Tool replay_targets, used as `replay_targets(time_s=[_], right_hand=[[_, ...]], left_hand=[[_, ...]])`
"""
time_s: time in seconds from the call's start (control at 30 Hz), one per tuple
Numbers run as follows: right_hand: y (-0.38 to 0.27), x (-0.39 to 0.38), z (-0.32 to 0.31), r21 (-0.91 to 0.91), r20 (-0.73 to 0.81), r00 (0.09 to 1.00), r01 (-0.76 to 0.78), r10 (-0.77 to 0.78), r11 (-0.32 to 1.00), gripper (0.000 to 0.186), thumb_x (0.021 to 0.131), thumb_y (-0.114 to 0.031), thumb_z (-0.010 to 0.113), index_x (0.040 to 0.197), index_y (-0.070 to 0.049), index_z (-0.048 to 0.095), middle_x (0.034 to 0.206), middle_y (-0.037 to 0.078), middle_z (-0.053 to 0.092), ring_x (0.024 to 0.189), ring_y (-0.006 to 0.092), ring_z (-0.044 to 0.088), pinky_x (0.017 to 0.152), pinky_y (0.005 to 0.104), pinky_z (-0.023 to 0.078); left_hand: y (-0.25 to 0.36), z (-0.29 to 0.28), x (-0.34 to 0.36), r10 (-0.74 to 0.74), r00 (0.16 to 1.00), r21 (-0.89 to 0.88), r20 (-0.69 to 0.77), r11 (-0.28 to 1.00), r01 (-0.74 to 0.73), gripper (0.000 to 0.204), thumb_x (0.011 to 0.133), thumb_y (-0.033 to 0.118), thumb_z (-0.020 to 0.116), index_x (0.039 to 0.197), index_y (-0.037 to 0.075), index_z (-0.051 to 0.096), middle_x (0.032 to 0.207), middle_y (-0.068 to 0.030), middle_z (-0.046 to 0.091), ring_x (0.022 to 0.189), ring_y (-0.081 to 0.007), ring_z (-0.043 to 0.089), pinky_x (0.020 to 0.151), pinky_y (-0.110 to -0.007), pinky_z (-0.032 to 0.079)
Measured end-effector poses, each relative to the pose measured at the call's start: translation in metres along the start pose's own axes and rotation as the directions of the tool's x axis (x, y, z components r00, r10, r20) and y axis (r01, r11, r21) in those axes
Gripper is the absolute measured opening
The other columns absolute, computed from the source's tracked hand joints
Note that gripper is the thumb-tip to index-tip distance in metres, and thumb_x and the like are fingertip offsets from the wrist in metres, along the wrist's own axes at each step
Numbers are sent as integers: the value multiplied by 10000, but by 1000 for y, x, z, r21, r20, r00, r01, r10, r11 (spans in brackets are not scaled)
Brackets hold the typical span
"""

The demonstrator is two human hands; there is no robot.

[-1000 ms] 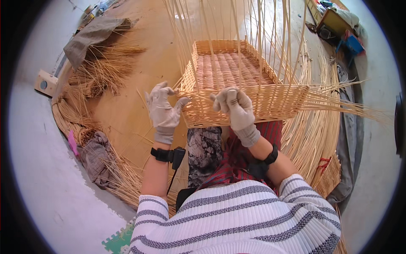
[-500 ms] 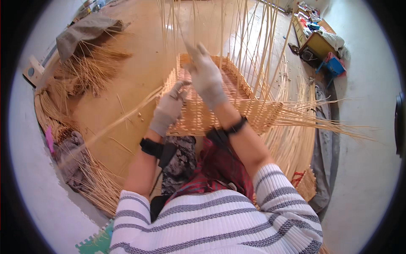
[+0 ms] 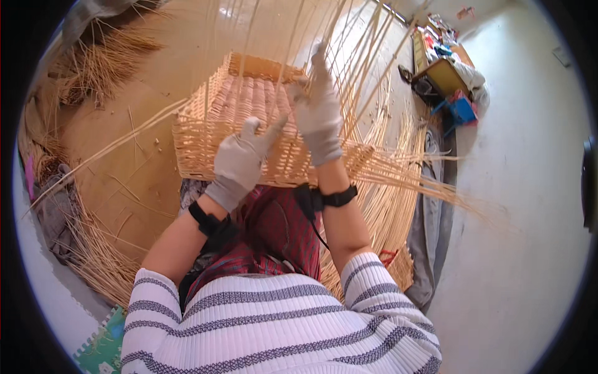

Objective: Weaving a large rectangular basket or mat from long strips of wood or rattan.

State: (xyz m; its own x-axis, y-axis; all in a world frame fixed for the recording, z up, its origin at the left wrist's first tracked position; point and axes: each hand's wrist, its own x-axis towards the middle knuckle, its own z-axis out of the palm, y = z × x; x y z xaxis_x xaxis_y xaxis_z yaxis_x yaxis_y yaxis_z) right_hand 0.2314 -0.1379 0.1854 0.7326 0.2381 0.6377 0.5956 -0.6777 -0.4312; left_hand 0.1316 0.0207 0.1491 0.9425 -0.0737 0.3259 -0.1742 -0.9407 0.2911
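Observation:
A rectangular wicker basket (image 3: 205, 146), woven of pale strands with a pinkish floor, rests in front of my lap. Long upright strands rise from its sides. My left hand (image 3: 240, 156), in a whitish glove, lies at the near rim with thumb and forefinger stretched apart, the forefinger pointing right and slightly smeared. Over the right part of the basket, my right hand (image 3: 319, 115), gloved too, reaches up among the uprights. Its raised fingertips meet a bent wicker strand (image 3: 337, 17), which they seem to pinch. Black bands circle both wrists.
Loose strands (image 3: 423, 185) jut out from the basket's right corner, others from its left. Bundles of wicker (image 3: 109, 56) lie at the far left, and a long spread of strands (image 3: 398, 206) covers the floor at right. A blue stool (image 3: 462, 111) stands by a cluttered cabinet (image 3: 458, 75).
The view has shifted, bringing more of the basket's left side into sight. My right hand has moved right across the basket, away from my left hand. The left forefinger has stretched out.

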Motion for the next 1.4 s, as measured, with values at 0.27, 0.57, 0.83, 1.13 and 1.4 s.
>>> replay_targets(time_s=[0.27,0.57,0.83,1.13,1.4], right_hand=[[63,-67,-67,424,-82,784,-531,615,734,378,1006,52,438,1357,35,577,1143,163,684,1008,195,667,826,325,585],[97,-62,-113,390,-270,938,-99,216,916,426,1017,3,486,1428,-59,578,1352,147,649,899,188,651,822,334,576],[86,-149,-131,192,-651,613,-439,448,878,392,1036,32,479,1394,-71,598,1101,75,660,835,170,631,751,299,576],[-126,-62,26,386,268,949,50,-164,921,502,927,-160,676,1420,-166,584,1353,110,643,1182,307,652,944,415,575],[-190,-43,115,453,173,947,167,-270,876,448,953,-210,619,1395,-152,576,1348,152,607,1096,348,660,877,434,568]], left_hand=[[40,25,17,251,889,-6,-382,962,-274,672,877,122,725,1517,174,526,1315,-163,576,1039,-351,645,934,-453,528],[97,38,48,47,985,70,166,996,-59,820,949,15,562,1608,433,309,1066,-137,532,643,-259,702,524,-384,571],[35,35,1,205,955,-541,-213,789,-290,564,914,55,714,1442,209,586,1302,-167,558,964,-300,704,820,-364,593],[-122,29,-49,-423,767,-509,-483,848,148,464,1019,161,661,1432,-12,538,1393,-140,564,1224,-214,587,1001,-343,511],[-149,9,-45,-429,897,-952,-107,305,32,457,1044,266,622,1418,9,572,1323,-73,605,1103,-133,570,962,-265,484]])
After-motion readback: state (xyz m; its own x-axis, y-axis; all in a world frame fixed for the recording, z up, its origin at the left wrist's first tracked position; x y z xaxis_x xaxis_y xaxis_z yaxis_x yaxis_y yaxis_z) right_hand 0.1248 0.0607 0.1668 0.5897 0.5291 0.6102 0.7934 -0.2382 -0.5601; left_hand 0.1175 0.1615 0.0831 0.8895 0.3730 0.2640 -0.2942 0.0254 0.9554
